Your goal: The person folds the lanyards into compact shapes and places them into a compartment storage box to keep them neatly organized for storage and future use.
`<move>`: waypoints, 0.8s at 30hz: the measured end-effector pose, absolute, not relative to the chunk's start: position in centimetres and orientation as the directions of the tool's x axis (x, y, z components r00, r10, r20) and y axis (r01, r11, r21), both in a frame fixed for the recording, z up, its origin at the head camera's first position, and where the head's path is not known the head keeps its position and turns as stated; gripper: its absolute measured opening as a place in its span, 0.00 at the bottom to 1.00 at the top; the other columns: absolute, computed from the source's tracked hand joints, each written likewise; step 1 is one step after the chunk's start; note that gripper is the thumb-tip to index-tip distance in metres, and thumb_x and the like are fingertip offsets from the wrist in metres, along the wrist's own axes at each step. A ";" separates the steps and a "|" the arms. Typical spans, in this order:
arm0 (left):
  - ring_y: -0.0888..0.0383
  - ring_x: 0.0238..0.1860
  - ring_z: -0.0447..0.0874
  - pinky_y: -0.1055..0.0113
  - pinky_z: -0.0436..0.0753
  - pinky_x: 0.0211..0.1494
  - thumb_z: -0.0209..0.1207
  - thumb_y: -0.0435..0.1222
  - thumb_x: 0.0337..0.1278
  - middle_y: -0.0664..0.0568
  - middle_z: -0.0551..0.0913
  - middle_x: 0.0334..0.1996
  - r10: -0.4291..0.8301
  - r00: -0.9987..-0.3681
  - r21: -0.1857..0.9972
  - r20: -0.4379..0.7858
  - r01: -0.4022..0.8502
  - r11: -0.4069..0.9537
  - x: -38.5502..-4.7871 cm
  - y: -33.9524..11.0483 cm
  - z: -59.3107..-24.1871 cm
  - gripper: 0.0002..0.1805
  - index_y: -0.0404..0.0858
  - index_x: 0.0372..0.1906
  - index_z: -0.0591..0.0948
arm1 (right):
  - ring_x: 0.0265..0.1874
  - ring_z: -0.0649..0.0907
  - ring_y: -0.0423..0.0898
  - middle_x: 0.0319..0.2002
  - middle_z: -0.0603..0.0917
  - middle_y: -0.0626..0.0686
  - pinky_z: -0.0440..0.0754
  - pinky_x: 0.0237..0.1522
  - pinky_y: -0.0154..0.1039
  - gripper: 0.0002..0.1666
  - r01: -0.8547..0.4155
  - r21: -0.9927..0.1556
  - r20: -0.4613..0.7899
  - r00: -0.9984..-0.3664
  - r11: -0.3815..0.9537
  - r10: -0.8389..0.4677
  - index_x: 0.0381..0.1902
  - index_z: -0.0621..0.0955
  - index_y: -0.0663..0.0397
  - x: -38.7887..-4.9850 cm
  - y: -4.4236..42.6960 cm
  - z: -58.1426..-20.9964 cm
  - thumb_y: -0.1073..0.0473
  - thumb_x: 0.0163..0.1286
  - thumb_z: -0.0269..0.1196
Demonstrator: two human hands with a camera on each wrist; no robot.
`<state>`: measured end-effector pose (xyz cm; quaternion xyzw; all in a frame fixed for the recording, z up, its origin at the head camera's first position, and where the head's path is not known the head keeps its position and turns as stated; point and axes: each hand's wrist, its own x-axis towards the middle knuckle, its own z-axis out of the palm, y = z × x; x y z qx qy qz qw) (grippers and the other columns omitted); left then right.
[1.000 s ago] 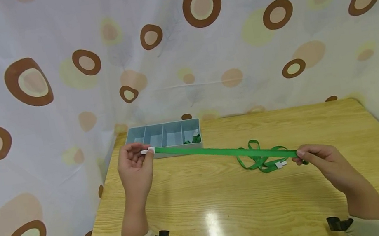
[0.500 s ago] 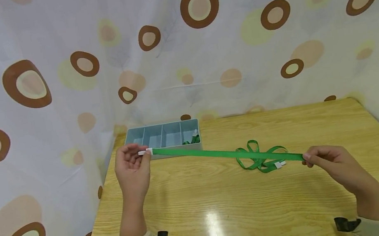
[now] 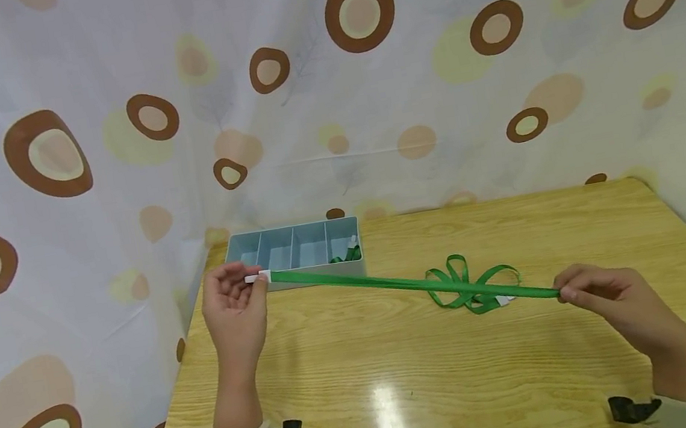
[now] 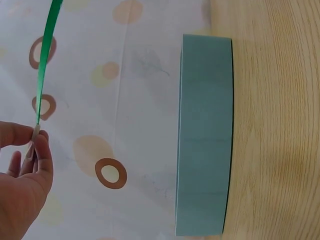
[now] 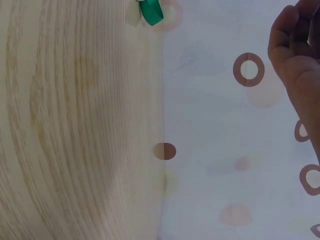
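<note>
A green lanyard (image 3: 388, 282) is stretched in the air between both hands, sloping down to the right. The left hand (image 3: 237, 315) pinches its white clip (image 3: 265, 277) between thumb and fingers; the left wrist view shows that hand (image 4: 27, 175) and the green strap (image 4: 46, 55) rising from it. At the other end the right hand (image 3: 624, 303) pinches the strap with thumb and forefinger. In the right wrist view the right hand (image 5: 300, 65) shows at the upper right edge, the strap out of sight. Beneath the stretched strap, another green lanyard (image 3: 484, 302) lies in loops on the table.
A blue-grey tray (image 3: 352, 268) with four compartments stands at the back left of the wooden table (image 3: 481, 388). Its rightmost compartment holds a green lanyard (image 3: 354, 252) with a white clip. A patterned curtain (image 3: 312, 113) hangs behind and at the left.
The right hand has moved right and slightly down along the strap, so a longer stretch now spans the hands. The left hand has shifted slightly left, still pinching the clip.
</note>
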<state>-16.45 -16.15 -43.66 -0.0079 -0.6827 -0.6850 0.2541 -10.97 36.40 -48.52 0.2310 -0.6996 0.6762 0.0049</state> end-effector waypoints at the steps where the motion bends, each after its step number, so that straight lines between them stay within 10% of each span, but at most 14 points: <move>1: 0.54 0.49 0.85 0.75 0.85 0.52 0.62 0.20 0.67 0.49 0.83 0.45 -0.338 -0.871 0.932 0.357 0.359 0.061 -16.4 -16.2 -43.7 0.19 0.25 0.58 0.72 | 0.56 0.83 0.39 0.54 0.87 0.47 0.83 0.54 0.29 0.21 -0.331 -0.943 0.325 -0.888 -0.037 -0.326 0.47 0.87 0.67 -11.0 36.5 -48.6 0.85 0.75 0.51; 15: 0.56 0.48 0.86 0.75 0.85 0.50 0.63 0.20 0.67 0.50 0.83 0.44 -0.341 -0.866 0.928 0.365 0.368 0.057 -16.3 -16.4 -43.6 0.19 0.24 0.58 0.72 | 0.47 0.87 0.41 0.49 0.92 0.47 0.85 0.53 0.31 0.16 -0.293 -0.952 0.307 -0.918 -0.092 -0.250 0.52 0.84 0.79 -10.8 36.6 -48.8 0.84 0.75 0.53; 24: 0.54 0.49 0.84 0.76 0.85 0.52 0.62 0.20 0.67 0.49 0.82 0.45 -0.330 -0.878 0.935 0.348 0.350 0.055 -16.2 -16.1 -43.4 0.16 0.26 0.56 0.73 | 0.55 0.82 0.39 0.55 0.85 0.46 0.82 0.52 0.30 0.20 -0.337 -0.939 0.343 -0.909 -0.065 -0.238 0.53 0.85 0.70 -10.9 36.4 -49.1 0.84 0.76 0.50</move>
